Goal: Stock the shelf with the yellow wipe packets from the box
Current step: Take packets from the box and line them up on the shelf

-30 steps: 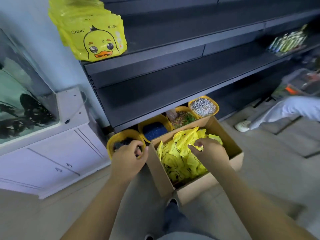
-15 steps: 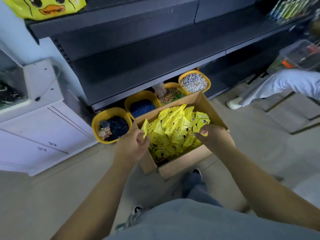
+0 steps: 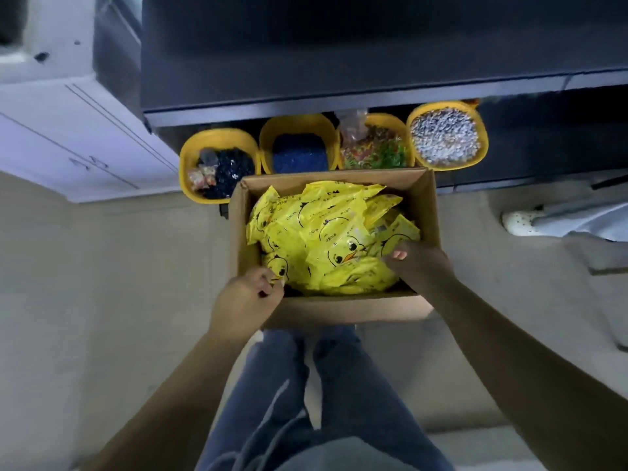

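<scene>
Here the yellow wipe packets (image 3: 326, 239) are heaped in the box (image 3: 336, 309), below the shelf (image 3: 339, 103). At the box's near-left corner a packet edge is pinched by the left hand (image 3: 246, 299); the right hand (image 3: 419, 266), at the near-right, is curled against the heap, its grip hidden.

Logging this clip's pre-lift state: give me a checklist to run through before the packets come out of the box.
1. Cardboard box open, packets reachable: ok.
2. Yellow wipe packets remain in box: ok.
3. Left hand on a packet at the near left corner: ok.
4. Right hand closed on a packet: cannot tell.
5. Shelf above shows bare space: ok.
6. Yellow tubs beyond the box, clear of hands: ok.
</scene>
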### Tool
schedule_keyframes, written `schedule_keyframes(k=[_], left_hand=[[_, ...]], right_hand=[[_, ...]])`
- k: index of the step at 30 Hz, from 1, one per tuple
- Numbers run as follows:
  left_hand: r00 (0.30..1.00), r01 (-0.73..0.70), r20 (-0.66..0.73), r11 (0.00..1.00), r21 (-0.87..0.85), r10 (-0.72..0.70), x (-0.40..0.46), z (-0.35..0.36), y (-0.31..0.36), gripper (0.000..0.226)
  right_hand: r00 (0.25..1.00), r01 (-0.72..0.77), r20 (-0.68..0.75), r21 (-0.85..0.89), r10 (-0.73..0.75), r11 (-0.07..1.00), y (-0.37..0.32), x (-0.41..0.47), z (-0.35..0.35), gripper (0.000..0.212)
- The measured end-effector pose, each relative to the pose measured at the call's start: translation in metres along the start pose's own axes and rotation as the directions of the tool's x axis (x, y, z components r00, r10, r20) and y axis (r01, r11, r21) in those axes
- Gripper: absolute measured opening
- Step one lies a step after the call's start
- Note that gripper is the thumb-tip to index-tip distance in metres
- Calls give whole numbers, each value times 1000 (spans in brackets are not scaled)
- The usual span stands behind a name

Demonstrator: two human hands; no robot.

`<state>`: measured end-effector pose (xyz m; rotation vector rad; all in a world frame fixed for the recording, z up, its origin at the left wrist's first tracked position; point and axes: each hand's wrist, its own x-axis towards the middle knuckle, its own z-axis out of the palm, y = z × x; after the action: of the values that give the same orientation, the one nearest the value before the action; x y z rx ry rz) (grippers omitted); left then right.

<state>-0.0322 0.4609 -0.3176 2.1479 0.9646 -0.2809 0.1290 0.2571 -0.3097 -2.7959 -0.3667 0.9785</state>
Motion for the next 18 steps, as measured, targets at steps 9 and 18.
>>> schedule_keyframes(k=[9,18], left_hand=[[953,-62,299,998,11,56,61,103,-9,37],[908,-187,403,972,139,117,101,199,-14,60]], right_hand=[[975,191,118,7,-190,982,-3,124,59,37],[834,528,306,-198,-460,826,-8,204,124,47]])
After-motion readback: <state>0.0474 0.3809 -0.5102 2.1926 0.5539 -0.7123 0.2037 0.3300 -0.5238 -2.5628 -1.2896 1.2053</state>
